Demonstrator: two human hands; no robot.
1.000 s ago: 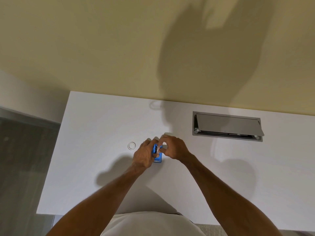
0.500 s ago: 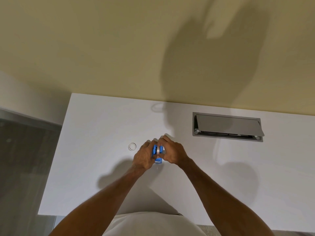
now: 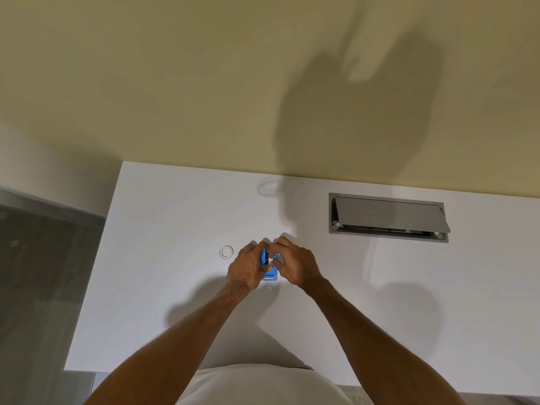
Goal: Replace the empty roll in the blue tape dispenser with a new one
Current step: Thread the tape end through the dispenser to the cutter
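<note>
Nearest the camera, both forearms reach out from the near edge of the tabletop [image 3: 163, 287] and meet over its middle, a little left of centre. The left hand [image 3: 245, 270] wraps the blue tape dispenser [image 3: 268, 267] from its left side, its grip closed around the body; this looks like a bracing hold, keeping the small light casing from sliding or tipping while the other hand works at it. The dispenser's near end, with a pale strip across it, shows below the knuckles and seems to sit on or just above the tabletop; contact is hidden by the hands.

The right hand [image 3: 295, 266] comes in from the right with its fingers pinched at the top of the dispenser, where a small whitish round piece [image 3: 273, 258] shows between the two hands. That is probably a roll or its core at the hub, but whether it is the empty one or the new one cannot be told, nor whether it is going in or coming out. The right grip is closed on that piece, as far as the fingertips show. Pinching from above fits a part that seats in a slot between the side walls.

Just left of the hands a small pale ring [image 3: 226, 252] lies flat on the tabletop, apart from the dispenser; it may be a spare or spent roll.

Further back, toward the far right edge, a grey hinged cable flap [image 3: 388, 217] is set into the tabletop, well apart from the work. Beyond it the yellowish wall [image 3: 146, 83] carries the person's shadow
</note>
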